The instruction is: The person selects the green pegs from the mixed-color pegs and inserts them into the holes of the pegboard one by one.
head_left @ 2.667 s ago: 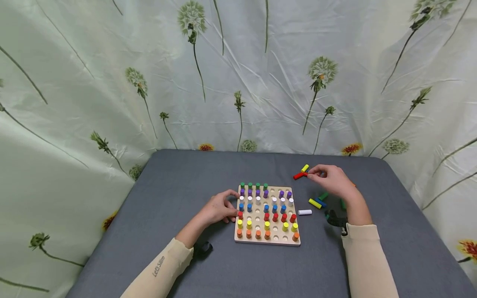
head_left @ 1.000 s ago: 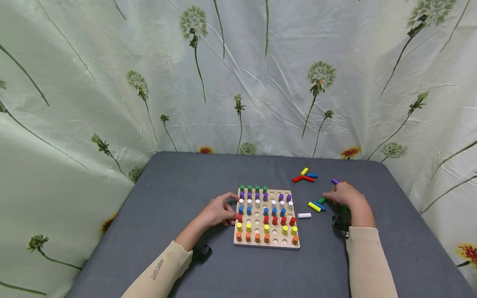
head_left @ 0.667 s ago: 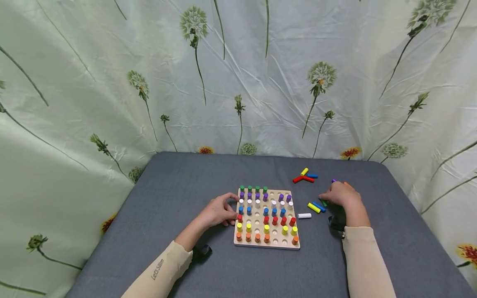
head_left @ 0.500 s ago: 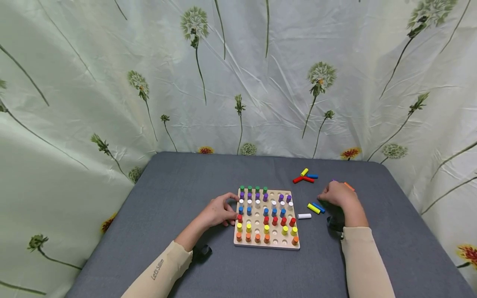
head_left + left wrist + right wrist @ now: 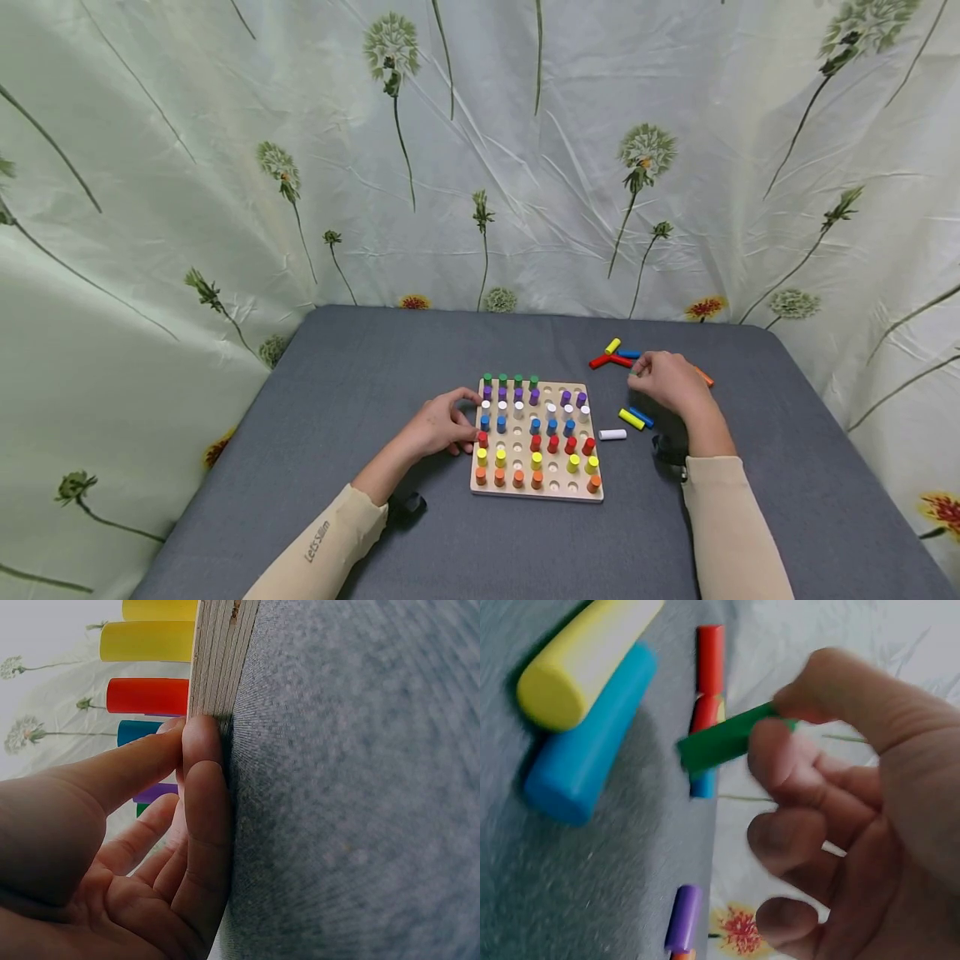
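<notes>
A wooden pegboard (image 5: 536, 495) holds rows of upright pegs, sorted by colour into green, purple, white, blue, red, yellow and orange, with some bare holes between them. My left hand (image 5: 438, 425) grips its left edge; in the left wrist view the thumb and curled fingers meet at the board's side (image 5: 225, 660), beside a red peg (image 5: 148, 696). My right hand (image 5: 667, 379) is raised right of the board. Between thumb and index finger it pinches a green peg (image 5: 724, 744), seen in the right wrist view; the other fingers are curled and hold nothing.
Two red pegs, a yellow peg (image 5: 612, 345) and a blue peg lie behind the right hand. A yellow peg (image 5: 632, 419) and a blue peg (image 5: 642, 417) lie below it. A white peg (image 5: 612, 434) lies near the board; an orange peg (image 5: 705, 377) and a purple peg (image 5: 682, 918) lie farther right.
My right hand has gone from the red pegs to the green peg, taken it and lifted it up and to the left. My left hand has stayed at the board's edge.
</notes>
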The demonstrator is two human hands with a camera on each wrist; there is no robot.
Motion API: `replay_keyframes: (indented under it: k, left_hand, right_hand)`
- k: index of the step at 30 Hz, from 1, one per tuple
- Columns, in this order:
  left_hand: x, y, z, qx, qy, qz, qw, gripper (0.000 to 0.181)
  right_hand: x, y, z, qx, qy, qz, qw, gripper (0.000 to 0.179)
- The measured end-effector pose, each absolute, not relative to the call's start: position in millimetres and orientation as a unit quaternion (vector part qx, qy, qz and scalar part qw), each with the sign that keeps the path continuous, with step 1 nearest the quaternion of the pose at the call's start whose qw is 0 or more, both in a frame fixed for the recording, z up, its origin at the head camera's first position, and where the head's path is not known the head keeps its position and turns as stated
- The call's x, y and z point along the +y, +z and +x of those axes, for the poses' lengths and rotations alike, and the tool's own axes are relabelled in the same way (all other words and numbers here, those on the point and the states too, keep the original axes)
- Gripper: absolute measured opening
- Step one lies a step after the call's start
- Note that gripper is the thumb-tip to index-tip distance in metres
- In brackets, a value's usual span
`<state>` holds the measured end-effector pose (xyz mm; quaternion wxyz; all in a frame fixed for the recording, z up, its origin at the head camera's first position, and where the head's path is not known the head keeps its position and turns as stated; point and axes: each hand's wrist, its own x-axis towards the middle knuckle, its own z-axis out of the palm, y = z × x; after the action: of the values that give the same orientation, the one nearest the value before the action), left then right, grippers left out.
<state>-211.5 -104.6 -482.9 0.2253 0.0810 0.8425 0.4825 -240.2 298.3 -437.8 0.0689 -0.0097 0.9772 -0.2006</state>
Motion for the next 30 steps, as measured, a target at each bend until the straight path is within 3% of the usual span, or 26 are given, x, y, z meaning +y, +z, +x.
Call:
replay_keyframes:
  k: [7,18,30]
  left_hand:
    - [-105.3,-482.6,-211.1,0.842,0.483,0.084,0.225,0.045]
    - [-104.6,-480.9,-211.2,0.842,0.482,0.082,0.228,0.045]
    - [-105.7,-481.8,-211.1,0.841,0.484,0.085,0.226,0.045]
  right_hand:
    - [287.2,-429.2,-238.8,0.966,-0.257,-0.029,0.022,0.031]
    - [263.1,-418.5,-234.6,0.953,-0.295,-0.066,0.007,0.028]
    - [230.7,-422.0,-241.4,0.949,-0.291,-0.116,0.044,0.020]
